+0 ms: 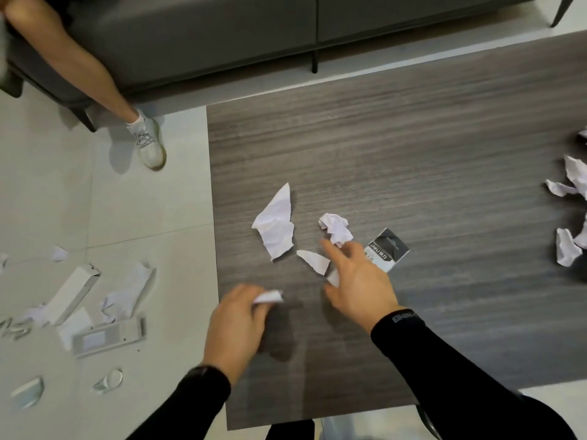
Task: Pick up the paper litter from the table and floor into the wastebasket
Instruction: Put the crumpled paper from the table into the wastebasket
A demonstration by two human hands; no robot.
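Across the dark, streaky wood-grain table point(413, 154) white paper litter lies scattered. More torn paper and flat card boxes point(76, 290) lie on the pale tiled floor point(143, 217) to its left, and no wastebasket is in view. Biggest on the tabletop is a creased, limp sheet point(276, 222), its long axis running away from the person. Just right of it sits a tightly crumpled ball point(336, 228). The right hand point(359, 281), fingers spread and fairly straight, reaches with its fingertips at the ball's near side, so it is plainly the nearer hand. A flat triangular scrap point(314, 261) lies just left of that hand's index finger. The left hand point(235, 325) pinches a small wadded scrap point(268, 296) in curled fingers.
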